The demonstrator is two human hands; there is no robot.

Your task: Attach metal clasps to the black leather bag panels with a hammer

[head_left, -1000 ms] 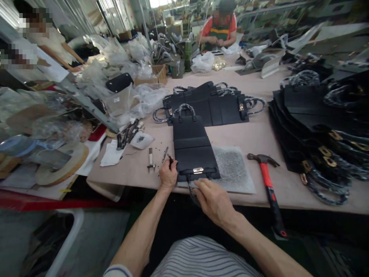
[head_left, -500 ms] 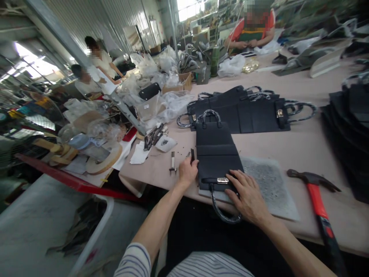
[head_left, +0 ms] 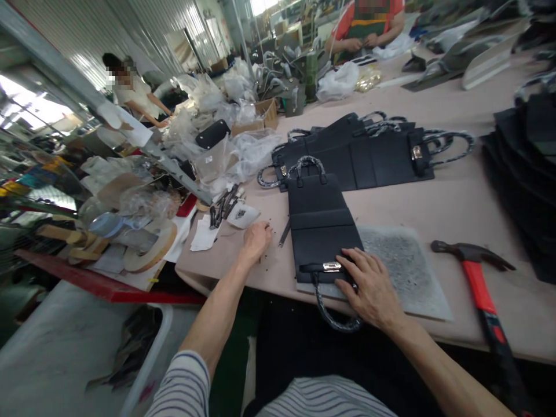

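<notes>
A black handbag panel [head_left: 322, 200] lies flat before me, with a wrapped handle at each end. My right hand [head_left: 371, 284] rests on its lower right corner, fingers spread beside the silver metal clasp [head_left: 332, 267]. Under the panel is a grey, pitted board [head_left: 402, 272]. To the left, my left hand [head_left: 257, 240] is down on the table with its fingers curled together; whatever they hold is hidden. A slim dark rod-like tool [head_left: 284, 233] lies between that hand and the panel.
A claw hammer [head_left: 475, 284] with a red and black handle lies at right. More black bag pieces [head_left: 369, 159] lie behind, and a stack [head_left: 525, 174] stands far right. Several small tools [head_left: 226, 205] and a white paper [head_left: 204, 233] are at left. A co-worker [head_left: 369, 29] sits across.
My left hand has moved left, away from the panel's edge, over the spot where a small metal tool lay. The dark rod now lies on the table. My right hand stays on the panel.
</notes>
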